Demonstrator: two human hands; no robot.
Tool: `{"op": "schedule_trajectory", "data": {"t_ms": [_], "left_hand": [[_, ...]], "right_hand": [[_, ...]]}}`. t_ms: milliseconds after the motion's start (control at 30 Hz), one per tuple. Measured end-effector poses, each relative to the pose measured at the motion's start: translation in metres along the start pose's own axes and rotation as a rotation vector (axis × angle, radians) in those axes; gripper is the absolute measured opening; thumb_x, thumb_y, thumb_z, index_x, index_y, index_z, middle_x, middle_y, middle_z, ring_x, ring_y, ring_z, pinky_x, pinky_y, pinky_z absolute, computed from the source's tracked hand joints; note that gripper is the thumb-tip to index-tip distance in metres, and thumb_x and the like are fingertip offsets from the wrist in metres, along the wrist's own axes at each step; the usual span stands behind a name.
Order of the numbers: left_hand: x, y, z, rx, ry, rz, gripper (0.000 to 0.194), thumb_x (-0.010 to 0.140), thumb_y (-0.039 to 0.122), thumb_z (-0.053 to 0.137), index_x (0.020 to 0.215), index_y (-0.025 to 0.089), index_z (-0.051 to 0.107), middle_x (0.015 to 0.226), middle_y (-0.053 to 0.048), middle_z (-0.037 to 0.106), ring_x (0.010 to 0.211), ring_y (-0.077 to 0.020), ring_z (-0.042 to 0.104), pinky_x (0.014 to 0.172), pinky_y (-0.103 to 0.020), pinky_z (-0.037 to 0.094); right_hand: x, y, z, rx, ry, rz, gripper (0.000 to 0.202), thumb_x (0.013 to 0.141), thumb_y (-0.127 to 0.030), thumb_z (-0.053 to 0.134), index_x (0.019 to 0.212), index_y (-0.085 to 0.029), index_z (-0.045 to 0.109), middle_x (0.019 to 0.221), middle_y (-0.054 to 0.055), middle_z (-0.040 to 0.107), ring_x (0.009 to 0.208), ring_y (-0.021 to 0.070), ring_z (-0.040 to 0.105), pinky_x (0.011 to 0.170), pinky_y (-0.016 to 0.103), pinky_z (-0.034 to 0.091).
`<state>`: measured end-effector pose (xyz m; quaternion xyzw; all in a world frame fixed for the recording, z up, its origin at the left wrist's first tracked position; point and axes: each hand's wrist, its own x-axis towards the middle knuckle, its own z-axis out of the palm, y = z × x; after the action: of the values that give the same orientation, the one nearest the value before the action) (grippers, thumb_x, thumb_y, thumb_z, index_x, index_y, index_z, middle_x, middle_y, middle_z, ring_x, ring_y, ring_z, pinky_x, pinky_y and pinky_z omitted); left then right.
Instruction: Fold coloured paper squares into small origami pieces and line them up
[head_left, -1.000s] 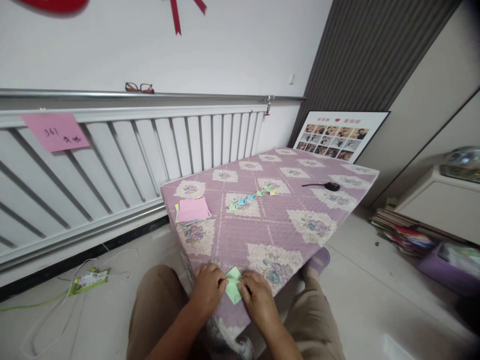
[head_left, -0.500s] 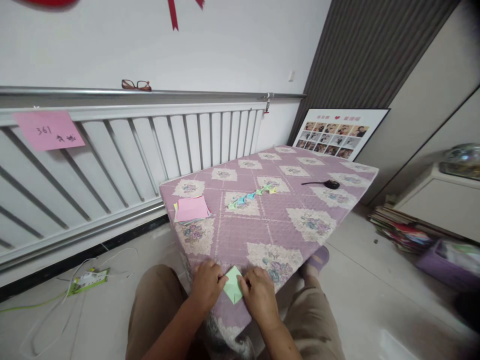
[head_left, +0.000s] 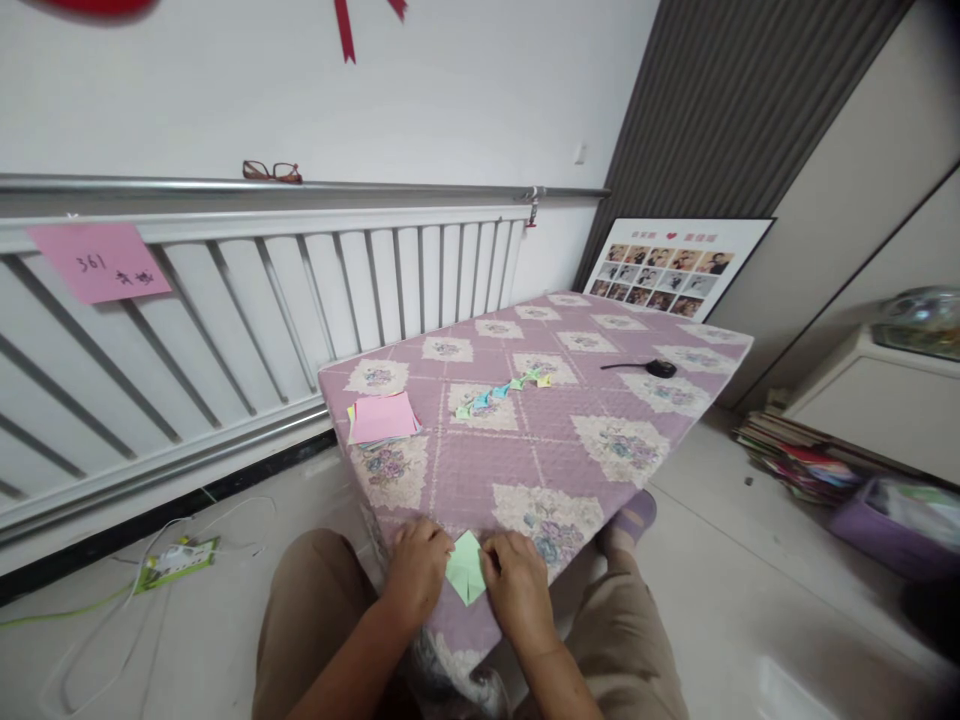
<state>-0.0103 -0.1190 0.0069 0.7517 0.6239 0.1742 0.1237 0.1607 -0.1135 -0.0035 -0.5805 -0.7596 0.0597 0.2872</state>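
Green paper (head_left: 465,567), folded to a point, lies at the near edge of the worktop (head_left: 525,440), which carries a purple floral cover. Left hand (head_left: 416,572) and right hand (head_left: 517,585) press on its two sides, fingers curled down onto the sheet, pinning rather than lifting it. Further back lie a pink paper stack (head_left: 382,417) and a row of small folded pieces (head_left: 502,392).

Left hand (head_left: 415,572) and right hand (head_left: 516,588) pressing green folded paper (head_left: 465,568) on quilted table (head_left: 525,440), pink paper stack (head_left: 382,417) beyond
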Motion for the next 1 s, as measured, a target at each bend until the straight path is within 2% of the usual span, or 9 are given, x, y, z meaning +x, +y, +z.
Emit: {"op": "schedule_trajectory", "data": {"t_ms": [167, 300, 433, 567, 833, 1000], "left_hand": [[-0.002, 0.000, 0.003, 0.008, -0.083, 0.171, 0.019, 0.090, 0.019, 0.048, 0.096, 0.026, 0.065, 0.101, -0.002, 0.061, 0.097, -0.0207, 0.047, 0.085, -0.036, 0.032], [-0.003, -0.005, 0.005, -0.062, -0.089, 0.189, 0.027, 0.088, 0.014, 0.044, 0.099, 0.026, 0.066, 0.104, -0.003, 0.062, 0.098, -0.0205, 0.049, 0.087, -0.036, 0.033], [-0.006, -0.011, 0.000, -0.164, -0.092, 0.205, 0.039, 0.075, 0.005, 0.045, 0.101, 0.026, 0.067, 0.106, -0.002, 0.061, 0.097, -0.0196, 0.050, 0.089, -0.035, 0.035], [-0.006, -0.014, -0.008, -0.224, -0.136, 0.246, 0.043, 0.066, 0.012, 0.053, 0.105, 0.025, 0.066, 0.111, -0.003, 0.059, 0.102, -0.0212, 0.050, 0.093, -0.035, 0.036], [-0.001, -0.018, -0.007, -0.314, -0.152, 0.200, 0.027, 0.072, 0.018, 0.057, 0.096, 0.024, 0.068, 0.108, -0.003, 0.062, 0.099, -0.0195, 0.052, 0.092, -0.034, 0.038], [0.003, -0.017, -0.002, -0.362, -0.106, 0.165, 0.021, 0.078, 0.015, 0.051, 0.087, 0.022, 0.069, 0.098, -0.002, 0.065, 0.093, -0.0170, 0.055, 0.086, -0.030, 0.040]], "right_hand": [[-0.001, 0.002, 0.001, 0.052, 0.016, -0.048, 0.013, 0.084, -0.015, 0.051, 0.079, -0.023, 0.061, 0.084, 0.004, 0.059, 0.085, 0.0202, 0.050, 0.076, 0.032, 0.036], [-0.005, 0.006, 0.001, 0.069, 0.000, -0.134, 0.019, 0.084, -0.012, 0.051, 0.088, -0.025, 0.064, 0.094, 0.004, 0.061, 0.094, 0.0209, 0.050, 0.079, 0.033, 0.035], [-0.008, 0.008, 0.001, 0.043, -0.084, -0.175, 0.024, 0.081, -0.008, 0.051, 0.090, -0.026, 0.065, 0.092, 0.002, 0.063, 0.089, 0.0202, 0.052, 0.077, 0.033, 0.034], [-0.010, 0.007, -0.001, 0.072, -0.083, -0.161, 0.029, 0.078, -0.007, 0.049, 0.093, -0.026, 0.065, 0.094, 0.002, 0.063, 0.090, 0.0194, 0.054, 0.078, 0.033, 0.036], [-0.011, 0.006, -0.002, 0.116, -0.065, -0.139, 0.029, 0.078, -0.009, 0.048, 0.093, -0.026, 0.066, 0.095, 0.003, 0.064, 0.091, 0.0194, 0.055, 0.080, 0.033, 0.037], [-0.010, 0.003, -0.006, 0.128, -0.091, -0.120, 0.025, 0.078, -0.010, 0.049, 0.090, -0.026, 0.064, 0.095, 0.002, 0.062, 0.093, 0.0198, 0.054, 0.081, 0.034, 0.035]]}}
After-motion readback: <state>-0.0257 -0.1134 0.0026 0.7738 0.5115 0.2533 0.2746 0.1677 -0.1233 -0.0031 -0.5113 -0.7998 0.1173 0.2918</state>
